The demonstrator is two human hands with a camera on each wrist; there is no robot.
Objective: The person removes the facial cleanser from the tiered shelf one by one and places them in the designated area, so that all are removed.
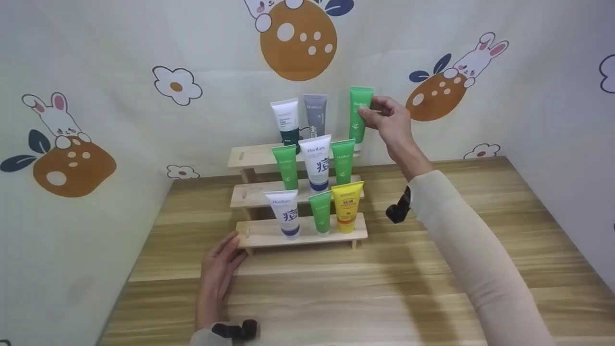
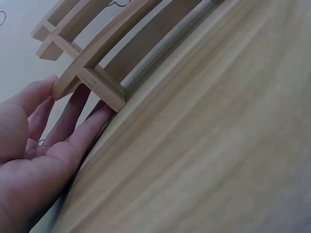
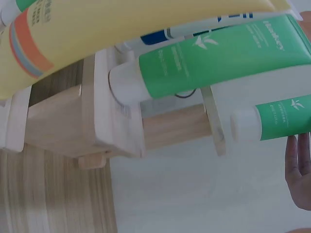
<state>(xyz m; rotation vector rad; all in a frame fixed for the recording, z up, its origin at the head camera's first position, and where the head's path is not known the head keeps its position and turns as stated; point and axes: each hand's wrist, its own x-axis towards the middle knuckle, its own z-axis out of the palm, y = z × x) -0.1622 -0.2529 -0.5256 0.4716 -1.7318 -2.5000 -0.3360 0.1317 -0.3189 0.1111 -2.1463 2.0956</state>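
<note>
A three-tier wooden stand (image 1: 262, 235) holds several squeeze tubes, caps down. My right hand (image 1: 391, 122) pinches a green tube (image 1: 361, 113) upright at the right end of the top tier; in the right wrist view its white cap shows a small gap from the board. My left hand (image 1: 220, 269) holds the left end of the bottom tier; in the left wrist view one fingertip touches the board's end and other fingers (image 2: 95, 124) reach under it beside the leg. A white-and-dark-green tube (image 1: 287, 120) and a grey tube (image 1: 315, 113) stand on the top tier.
On the middle tier a white-and-blue tube (image 1: 317, 161) stands between two green ones. The bottom tier bears another white-and-blue tube (image 1: 284, 211), a green tube (image 1: 321, 216) and a yellow tube (image 1: 347, 206). Behind the wood-grain table (image 1: 307, 298) hangs a patterned cloth (image 1: 216, 43).
</note>
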